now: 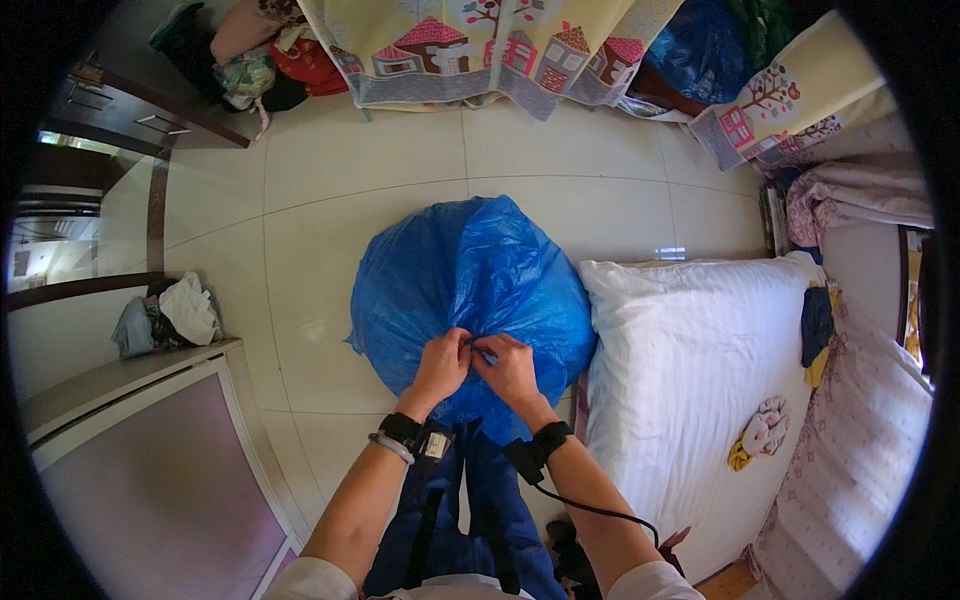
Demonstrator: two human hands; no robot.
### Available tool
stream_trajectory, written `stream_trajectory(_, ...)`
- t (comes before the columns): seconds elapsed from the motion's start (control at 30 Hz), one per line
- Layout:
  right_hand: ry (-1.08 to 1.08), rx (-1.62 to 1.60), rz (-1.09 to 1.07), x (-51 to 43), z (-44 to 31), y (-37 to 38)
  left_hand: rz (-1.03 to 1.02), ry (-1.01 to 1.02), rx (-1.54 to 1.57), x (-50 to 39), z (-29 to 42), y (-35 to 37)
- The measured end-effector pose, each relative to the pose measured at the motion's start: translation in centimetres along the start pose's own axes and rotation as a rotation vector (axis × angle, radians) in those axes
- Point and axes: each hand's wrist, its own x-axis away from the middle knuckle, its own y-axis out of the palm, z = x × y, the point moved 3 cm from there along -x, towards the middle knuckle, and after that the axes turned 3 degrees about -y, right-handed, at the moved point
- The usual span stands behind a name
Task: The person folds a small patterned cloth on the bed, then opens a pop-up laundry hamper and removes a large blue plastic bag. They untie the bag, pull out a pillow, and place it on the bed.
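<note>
A large, full blue plastic bag (405, 277) stands on the tiled floor in front of my legs. Its gathered neck lies in the middle, below both hands. My left hand (444, 366) pinches a thin dark tie (475, 346) between thumb and fingers. From the other side my right hand (508, 367) grips the same tie, close against the left fingers. The fingers hide most of the tie, so whether it is knotted does not show. Both wrists wear black straps.
On the right, a mattress with a white sheet (690, 337) touches the bag. A patterned cloth (766, 427) lies on it. A cabinet (172, 465) stands at left with clothes (187, 309) on top. A house-print curtain (495, 60) hangs ahead. A black cable (600, 511) runs from my right wrist.
</note>
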Motion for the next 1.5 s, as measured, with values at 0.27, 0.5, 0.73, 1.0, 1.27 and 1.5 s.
stream_trajectory(0.27, -0.055, 0.157, 0.031, 0.2, -0.2, 0.5, 0.012, -0.1, 0.053, 0.2, -0.1, 0.1)
stream_trajectory(0.5, -0.017, 0.178, -0.013, -0.4, 0.2, 0.9, -0.031, -0.121, 0.099, 0.2, 0.3, -0.4)
stream_trajectory(0.73, -0.108, 0.229, -0.073, -0.8, 0.0, 0.3, -0.115, 0.119, -0.162, -1.1, 2.6, -1.9)
stream_trajectory(1.0, -0.192, 0.231, -0.127, -0.6, 0.2, -0.6, -0.202, 0.151, -0.116, -1.5, 3.7, -1.4)
stream_trajectory(1.27, -0.093, 0.083, -0.071, -0.3, 0.0, -1.5, -0.252, -0.046, 0.17, -1.6, 2.0, -0.3)
stream_trajectory(1.5, -0.046, -0.048, -0.042, 0.4, 0.3, -1.7, -0.234, -0.125, 0.23, -0.9, 0.3, 0.0)
